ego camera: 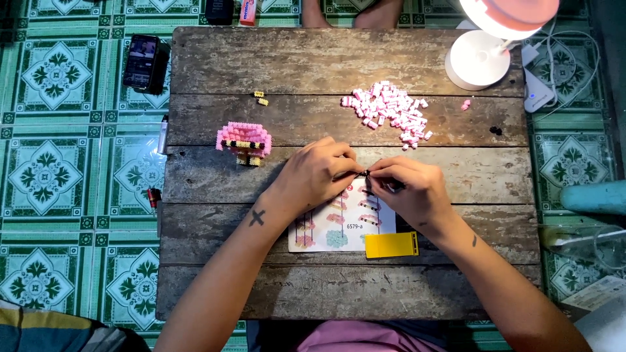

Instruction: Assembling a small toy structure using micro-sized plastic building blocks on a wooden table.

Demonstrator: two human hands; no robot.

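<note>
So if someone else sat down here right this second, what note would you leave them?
Left hand and right hand: fingertips pinched together on a tiny dark piece, too small to identify, above the instruction sheet.
Done: a pink block figure with black and yellow bands stands at the left of the wooden table.
Left: a pile of loose pink and white blocks, and two small yellow blocks.
Yellow tool lies beside the sheet.

- Single view, taken from a head-worn camera, aimed almost straight down.
- Left hand and right hand meeting near frame centre, forearms entering from the bottom edge.
- Close enough to fill most of the frame with the wooden table under the hands.
- Green tiled floor visible beyond both hands, left and right.
</note>
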